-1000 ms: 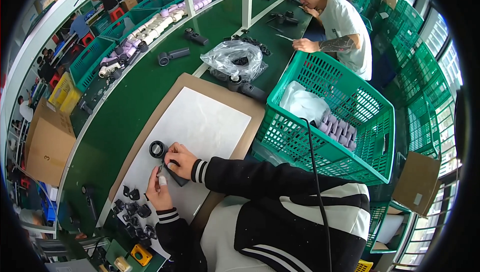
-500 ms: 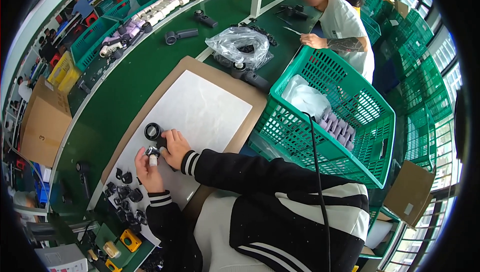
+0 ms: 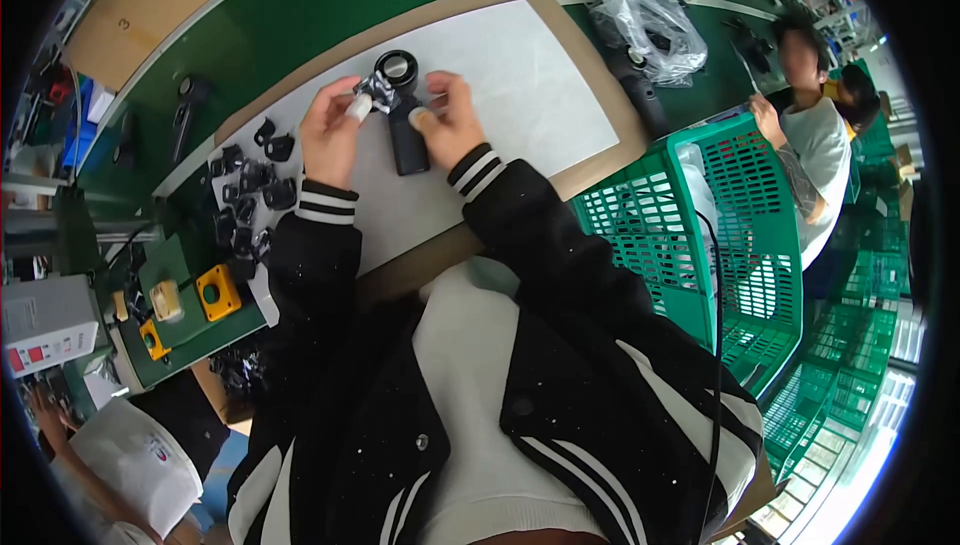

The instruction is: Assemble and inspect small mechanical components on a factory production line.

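Note:
A dark hair dryer [image 3: 410, 147] lies on the white sheet, its round head [image 3: 397, 69] away from me and its handle pointing toward me. Left of it, my left hand [image 3: 330, 137] pinches a small shiny black part [image 3: 379, 92] between thumb and fingers; a white cover shows on one digit. The part is close beside the dryer's neck, and I cannot tell whether they touch. Just right of the handle is my right hand [image 3: 453, 125], fingers bent and apart from the thumb, holding nothing that I can see. A pale cover sits on its thumb tip.
Several small black parts [image 3: 255, 180] lie left of my left forearm. A green crate [image 3: 690, 245] stands at my right, a person [image 3: 815, 145] beyond it. Other dark dryers [image 3: 187, 110] and a clear plastic bag [image 3: 655, 35] are on the green bench. Yellow-and-black fixtures [image 3: 215, 292] sit lower left.
The view has swung, shifting the bench and crate in the picture. My right hand has come off the hair dryer to its right side. My left hand still holds the small part.

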A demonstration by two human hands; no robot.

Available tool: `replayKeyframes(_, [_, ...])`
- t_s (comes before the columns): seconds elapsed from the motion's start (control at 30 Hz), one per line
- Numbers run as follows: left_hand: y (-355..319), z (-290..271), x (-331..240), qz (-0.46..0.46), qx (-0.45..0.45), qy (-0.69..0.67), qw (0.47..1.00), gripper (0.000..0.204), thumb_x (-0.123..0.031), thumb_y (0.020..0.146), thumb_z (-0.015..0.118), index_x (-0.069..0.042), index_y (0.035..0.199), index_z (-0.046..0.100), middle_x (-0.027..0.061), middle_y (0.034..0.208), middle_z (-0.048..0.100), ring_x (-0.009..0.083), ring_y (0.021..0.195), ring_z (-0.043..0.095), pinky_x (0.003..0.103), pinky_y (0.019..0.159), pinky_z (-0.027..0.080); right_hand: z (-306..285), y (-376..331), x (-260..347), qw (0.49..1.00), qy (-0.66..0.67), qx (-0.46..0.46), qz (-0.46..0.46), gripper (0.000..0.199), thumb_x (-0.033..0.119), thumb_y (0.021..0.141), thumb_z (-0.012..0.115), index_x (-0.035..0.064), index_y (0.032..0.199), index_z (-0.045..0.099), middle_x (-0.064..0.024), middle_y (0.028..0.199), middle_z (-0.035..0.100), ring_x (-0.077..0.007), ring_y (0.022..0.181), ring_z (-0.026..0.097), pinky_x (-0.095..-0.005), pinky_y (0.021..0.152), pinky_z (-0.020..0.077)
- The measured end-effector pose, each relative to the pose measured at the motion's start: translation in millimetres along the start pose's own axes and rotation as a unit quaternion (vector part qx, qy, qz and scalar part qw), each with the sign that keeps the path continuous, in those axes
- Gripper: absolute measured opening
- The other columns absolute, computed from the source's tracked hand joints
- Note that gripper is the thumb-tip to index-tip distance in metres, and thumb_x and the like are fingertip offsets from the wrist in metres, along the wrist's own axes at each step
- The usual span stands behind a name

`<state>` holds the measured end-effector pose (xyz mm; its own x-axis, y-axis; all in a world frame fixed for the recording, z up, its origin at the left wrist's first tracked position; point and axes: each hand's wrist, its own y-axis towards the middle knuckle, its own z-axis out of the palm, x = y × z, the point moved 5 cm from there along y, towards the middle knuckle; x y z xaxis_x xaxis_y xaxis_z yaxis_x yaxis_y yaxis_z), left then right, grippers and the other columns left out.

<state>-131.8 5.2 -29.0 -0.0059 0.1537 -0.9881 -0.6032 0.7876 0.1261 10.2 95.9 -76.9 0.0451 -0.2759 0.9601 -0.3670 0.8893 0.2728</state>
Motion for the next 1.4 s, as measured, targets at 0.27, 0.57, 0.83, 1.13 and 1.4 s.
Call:
replayKeyframes(0.27, [8,7,1,-0.014,0.072,0.008,0.997,0.032,0.004,0.08,0.059,-0.005,0.11,0.06,0.0044,0.085,0.063,0.0078,0.073,0.053,0.018,0.066,0.042,2,30,21,0.969,0.075,0.227,0.053,0.011,-0.002,0.085,0.049,0.0035,0.091,0.056,-0.0014,0.078,0.055,-0.0077,0.065,0.047,-0.0209,0.059,0.0406])
replayKeyframes(0.57, [3,16,15,0.096,0.043,0.33,0.938,0.027,-0.008,0.083,0.059,-0.008,0.11,0.059,0.0078,0.089,0.065,0.0197,0.074,0.059,0.03,0.065,0.047,-8,24,21,0.966,-0.213,0.146,0.001,0.002,0.006,0.078,0.057,0.0041,0.079,0.057,-0.0063,0.064,0.056,-0.0166,0.058,0.051,-0.0284,0.058,0.0436])
replayKeyframes(0.83, [1,15,36,0.04,0.082,0.466,0.88,0.032,-0.024,0.089,0.053,-0.009,0.117,0.057,0.0122,0.105,0.065,0.0354,0.089,0.059,0.041,0.076,0.046,7,13,20,0.917,-0.376,0.132,0.03,0.023,0.02,0.084,0.045,0.0054,0.099,0.054,-0.0189,0.086,0.065,-0.0405,0.077,0.061,-0.0444,0.069,0.0484])
replayKeyframes(1.13, [-5,28,23,0.099,0.061,0.239,0.964,0.037,-0.01,0.094,0.045,0.0,0.129,0.045,0.0165,0.122,0.057,0.026,0.106,0.057,0.032,0.091,0.044,4,14,37,0.994,-0.06,0.086,0.031,0.033,0.0,0.078,0.049,0.0016,0.111,0.055,-0.0169,0.093,0.062,-0.0307,0.077,0.06,-0.035,0.073,0.0499])
replayKeyframes(1.4, [-9,23,13,0.105,0.049,0.138,0.984,0.044,-0.002,0.09,0.049,0.001,0.133,0.042,0.0156,0.118,0.056,0.023,0.099,0.058,0.029,0.086,0.046,7,18,45,0.993,-0.016,0.12,0.003,0.045,-0.008,0.079,0.047,0.0001,0.123,0.051,-0.013,0.104,0.06,-0.0224,0.087,0.057,-0.0298,0.08,0.0468])
